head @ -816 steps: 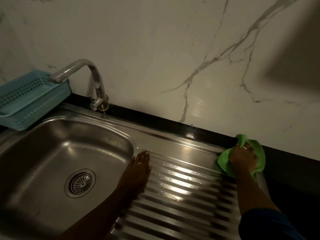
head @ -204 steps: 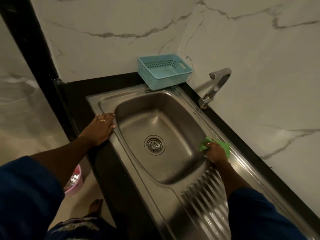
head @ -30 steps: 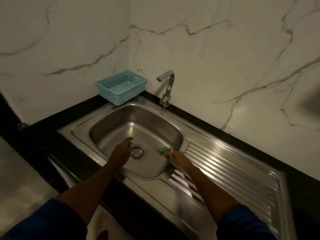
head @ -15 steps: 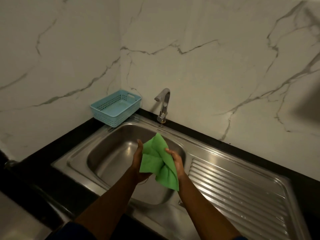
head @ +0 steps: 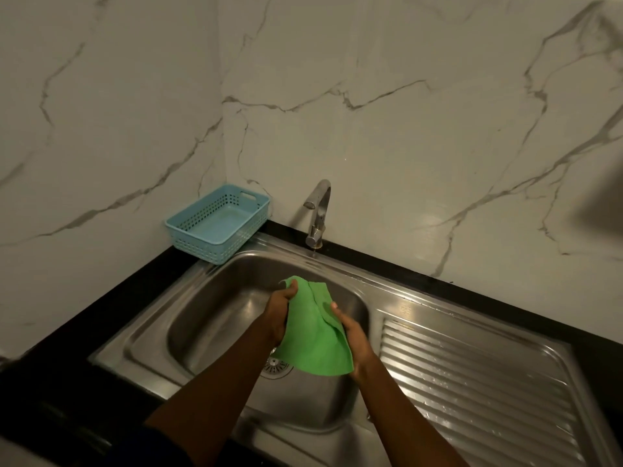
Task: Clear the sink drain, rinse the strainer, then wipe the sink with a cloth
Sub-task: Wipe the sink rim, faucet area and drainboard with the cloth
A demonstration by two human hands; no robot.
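Cloth: green cloth (head: 310, 338) held mid-frame above the sink (head: 209, 315) basin.
Grip: left hand (head: 279, 315) pinches the top corner; right hand (head: 354, 338) clasps the right edge.
Risk: a light pinch could drop it onto the strainer (head: 274, 365).

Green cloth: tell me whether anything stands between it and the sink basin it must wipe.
Nothing visible does. The left hand and right hand hold the green cloth above the sink basin; only the drain strainer shows on its floor, partly behind the cloth.
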